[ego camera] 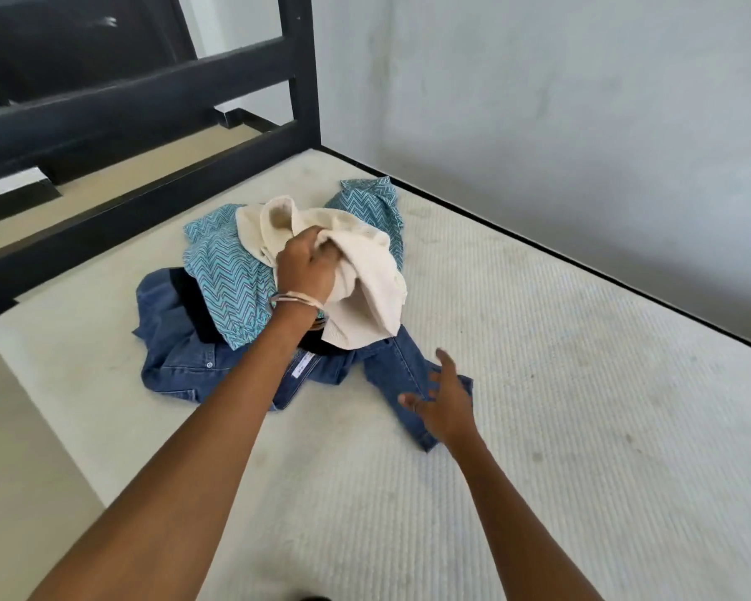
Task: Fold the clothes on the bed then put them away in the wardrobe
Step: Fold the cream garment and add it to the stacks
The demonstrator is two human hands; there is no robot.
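A heap of clothes lies on the bare mattress (582, 427). On top is a cream knit garment (365, 288), and my left hand (306, 266) grips a bunched fold of it. Under it lies a teal zigzag-patterned garment (222, 271), spread to the left and showing again behind the cream one. Blue jeans (178, 362) lie at the bottom, with one leg reaching toward me. My right hand (443, 401) hovers over that leg with its fingers spread, holding nothing.
A black bed frame (148, 93) with horizontal rails stands at the mattress's far left end. A grey wall (582, 101) runs along the right side of the bed. Pale floor (18, 448) shows beyond the left edge. No wardrobe is in view.
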